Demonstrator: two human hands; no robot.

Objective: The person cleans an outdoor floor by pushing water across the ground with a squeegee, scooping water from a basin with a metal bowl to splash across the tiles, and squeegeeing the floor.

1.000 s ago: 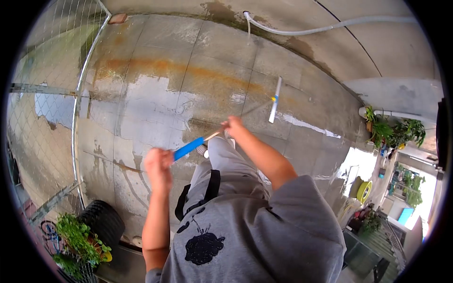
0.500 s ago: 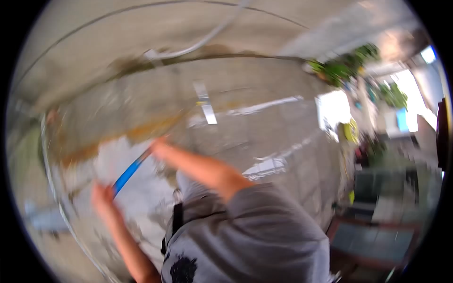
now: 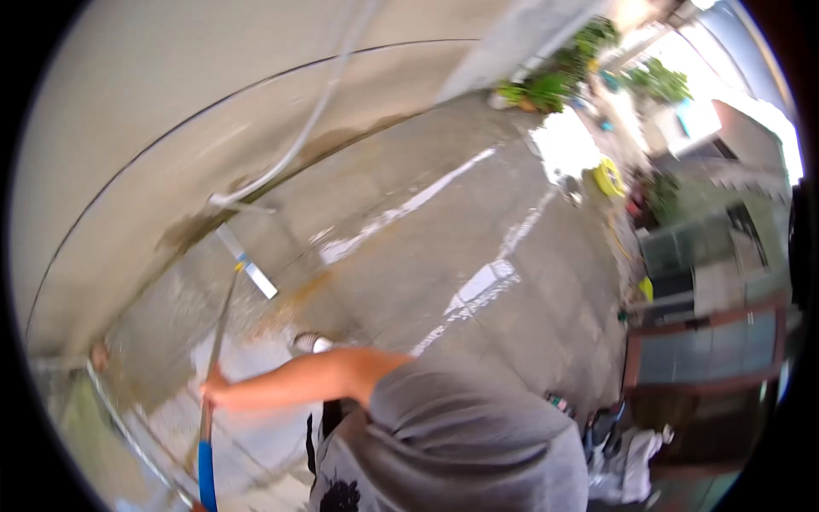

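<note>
Clasping the floor squeegee (image 3: 224,316) in my right hand (image 3: 215,390), I cannot tell what my left hand (image 3: 199,507) is doing; wet streaks (image 3: 414,203) beside the squeegee are looking unfinished.

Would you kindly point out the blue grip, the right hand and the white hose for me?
Blue grip (image 3: 206,476): head view, middle of its visible length.
Right hand (image 3: 215,390): head view, middle of the hand.
White hose (image 3: 314,122): head view, partway along its length.

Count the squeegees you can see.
1: the squeegee, gripped in the right hand, its head near the end of the hose. No other shows.
</note>
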